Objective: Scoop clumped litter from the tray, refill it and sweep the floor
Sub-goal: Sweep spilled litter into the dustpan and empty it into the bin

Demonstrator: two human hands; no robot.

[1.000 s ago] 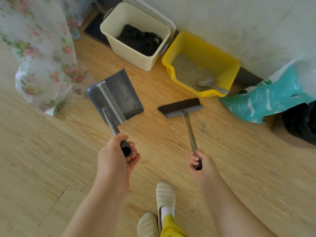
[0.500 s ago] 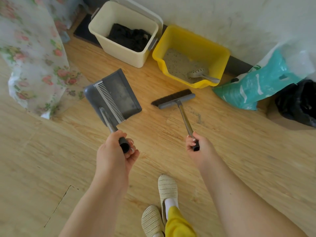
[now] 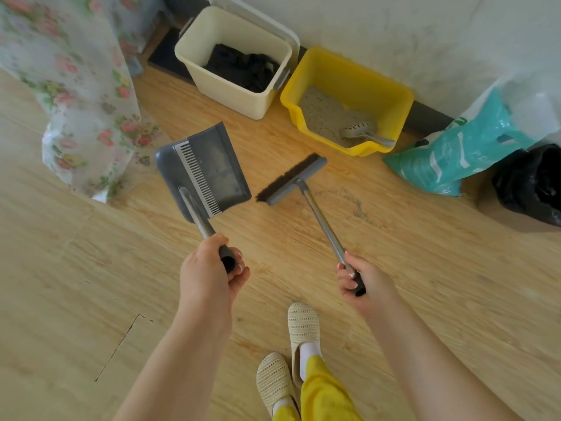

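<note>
Where the wooden floor (image 3: 425, 299) meets the white wall (image 3: 394, 34), scattered litter (image 3: 355, 205) lies — left hand (image 3: 209, 271) grips the dustpan (image 3: 209, 174), right hand (image 3: 361, 281) the broom (image 3: 291, 180).

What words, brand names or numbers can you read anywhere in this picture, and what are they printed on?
No text can be read.
Teal and white litter bag: a green mark and white shapes are printed on it, but they are too crumpled and blurred to read.
Yellow litter tray, cream bin, dustpan, broom: no visible lettering.
</note>
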